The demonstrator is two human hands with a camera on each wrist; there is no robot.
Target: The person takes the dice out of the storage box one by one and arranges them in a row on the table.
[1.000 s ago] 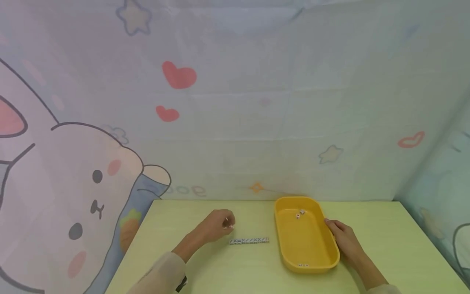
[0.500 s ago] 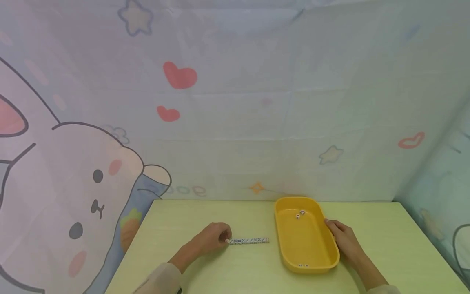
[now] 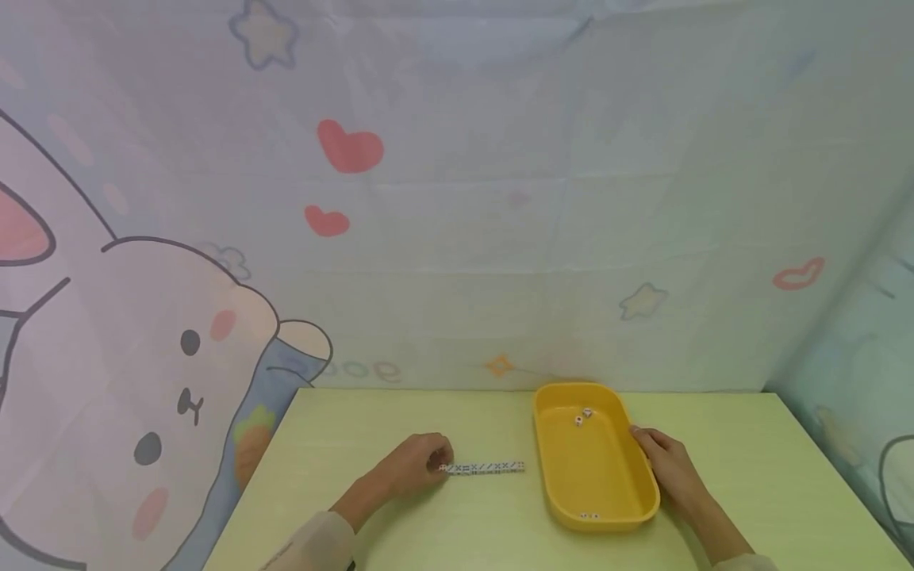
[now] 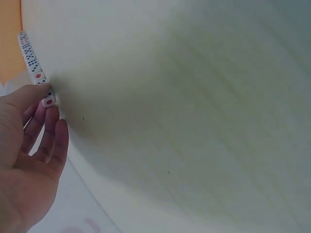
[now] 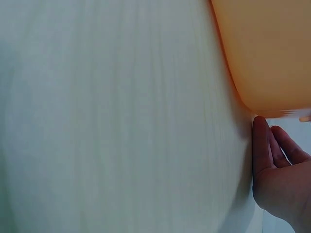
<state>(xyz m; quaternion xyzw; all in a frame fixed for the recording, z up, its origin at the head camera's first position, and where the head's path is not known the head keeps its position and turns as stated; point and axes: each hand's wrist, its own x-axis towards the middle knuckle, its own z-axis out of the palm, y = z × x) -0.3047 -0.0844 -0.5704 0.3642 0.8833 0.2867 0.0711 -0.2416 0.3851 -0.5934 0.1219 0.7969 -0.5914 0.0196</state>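
A row of white dice (image 3: pixel 487 468) lies in a straight line on the table, left of a yellow tray (image 3: pixel 598 476). At the row's left end my left hand (image 3: pixel 414 465) pinches a die (image 4: pixel 49 102) between thumb and fingertips; the left wrist view shows its red single pip and its place against the row. My right hand (image 3: pixel 673 469) holds the tray by its right side, thumb at the rim and fingers along the outer wall. Inside the tray lie two dice (image 3: pixel 582 416) near the far end and two small dice (image 3: pixel 589 516) near the front.
The pale green table (image 3: pixel 428 531) extends around the row and the tray. A printed cloth backdrop (image 3: pixel 457 317) hangs behind its far edge. At the far right a thin cable (image 3: pixel 884 484) hangs beside the table.
My left hand has come toward me and slightly left, bringing its die down to the row's left end. The right hand and the tray stay in place.
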